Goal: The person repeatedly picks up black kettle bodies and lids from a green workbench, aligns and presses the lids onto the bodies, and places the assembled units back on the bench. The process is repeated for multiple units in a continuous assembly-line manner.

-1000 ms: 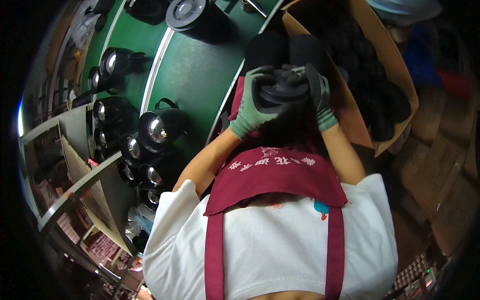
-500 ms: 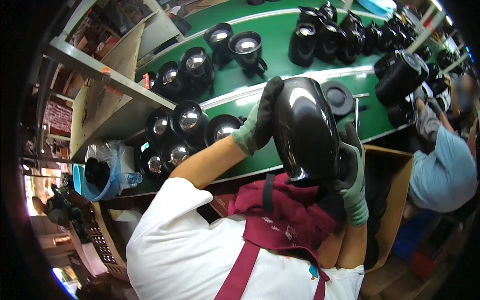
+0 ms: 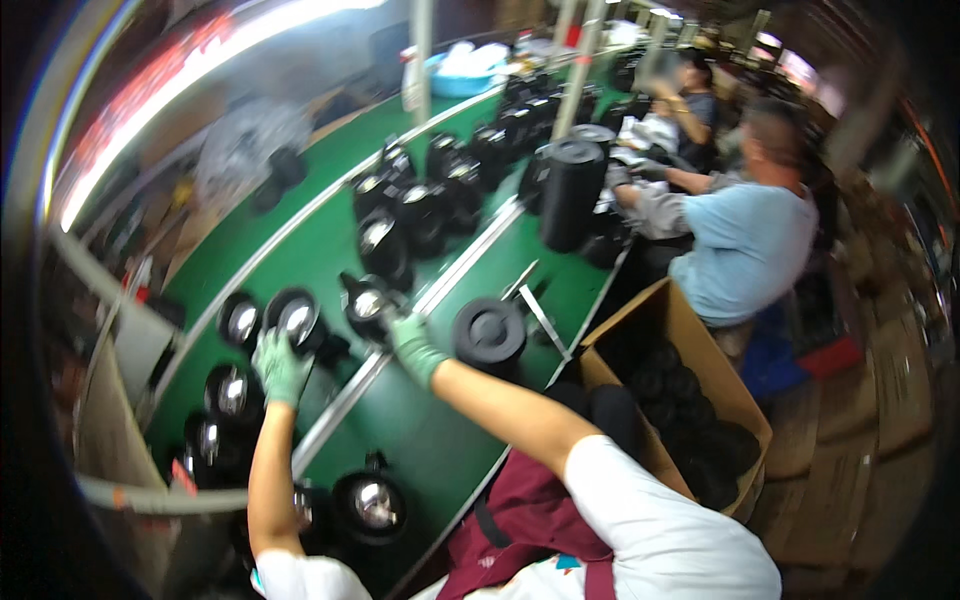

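My left hand (image 3: pixel 279 366), in a green glove with dark fingers, is at the near side of a glossy black jug (image 3: pixel 293 312) with a mirror-like inside. Its fingers blend into the dark jug, and their grip is unclear. Further right, my right hand (image 3: pixel 413 343) wears a matching glove and closes on the near right side of another black jug (image 3: pixel 366 303). That jug stands by the pale strip along the green bench (image 3: pixel 420 390). A round black lid-like disc (image 3: pixel 489 334) lies right of my right hand, beside a thin metal bar (image 3: pixel 543 318).
More black jugs (image 3: pixel 418 212) crowd the bench further back and at the near left. At right stands an open cardboard box (image 3: pixel 735 425) holding dark round pieces. Beyond it, a person in a light blue shirt (image 3: pixel 752 240) works at the bench, near a tall black cylinder (image 3: pixel 573 195).
The view has swung to the right. The large black jug held between both hands is no longer lifted; my hands are now apart and lower, each at a jug on the bench.
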The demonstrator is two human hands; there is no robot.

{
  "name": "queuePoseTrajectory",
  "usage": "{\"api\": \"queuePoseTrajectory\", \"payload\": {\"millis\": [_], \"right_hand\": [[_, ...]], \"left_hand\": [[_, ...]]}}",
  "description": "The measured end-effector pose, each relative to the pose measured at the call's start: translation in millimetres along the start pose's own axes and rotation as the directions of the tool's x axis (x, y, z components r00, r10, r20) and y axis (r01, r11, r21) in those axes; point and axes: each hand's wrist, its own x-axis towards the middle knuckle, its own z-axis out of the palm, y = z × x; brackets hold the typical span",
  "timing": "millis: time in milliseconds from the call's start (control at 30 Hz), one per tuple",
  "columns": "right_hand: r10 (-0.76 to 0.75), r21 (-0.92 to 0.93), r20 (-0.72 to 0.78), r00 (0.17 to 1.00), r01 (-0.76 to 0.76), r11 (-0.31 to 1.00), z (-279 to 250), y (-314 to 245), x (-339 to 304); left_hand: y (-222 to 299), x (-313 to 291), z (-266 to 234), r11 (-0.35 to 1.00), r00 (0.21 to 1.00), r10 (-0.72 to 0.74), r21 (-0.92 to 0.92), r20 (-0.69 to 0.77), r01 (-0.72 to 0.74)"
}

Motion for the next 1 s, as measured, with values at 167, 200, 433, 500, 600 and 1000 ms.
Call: {"api": "queuePoseTrajectory", "payload": {"millis": [167,200,433,500,600,1000], "right_hand": [[0.099,0.076,0.067,0.993,-0.104,0.992,43.6,14.7,55.2],[0.034,0.019,0.095,0.995,-0.036,0.999,56.3,4.6,49.7],[-0.310,-0.621,0.120,0.943,0.315,0.718,13.9,-65.9,-9.3],[-0.545,-0.569,0.393,0.741,0.661,0.489,-17.1,-84.1,-40.0],[-0.530,-0.339,0.802,0.276,0.941,-0.023,-66.1,-139.0,-91.9],[-0.600,0.000,0.311,0.737,0.631,0.776,-280.9,-181.8,-212.0]], "left_hand": [[15.2,3.6,21.0,0.998,0.998,-0.045,0.043,0.054,0.043],[11.2,2.2,14.1,0.996,0.995,-0.075,0.050,0.072,0.072],[9.0,2.3,-2.6,0.999,1.000,0.024,-0.031,-0.015,-0.025],[19.9,1.1,-18.7,0.977,0.984,0.155,-0.131,-0.092,-0.167],[59.4,-19.9,-103.5,0.882,0.898,0.412,-0.178,-0.154,-0.436],[146.9,-127.8,-188.1,0.067,0.984,0.114,-0.990,0.135,0.128]]}}
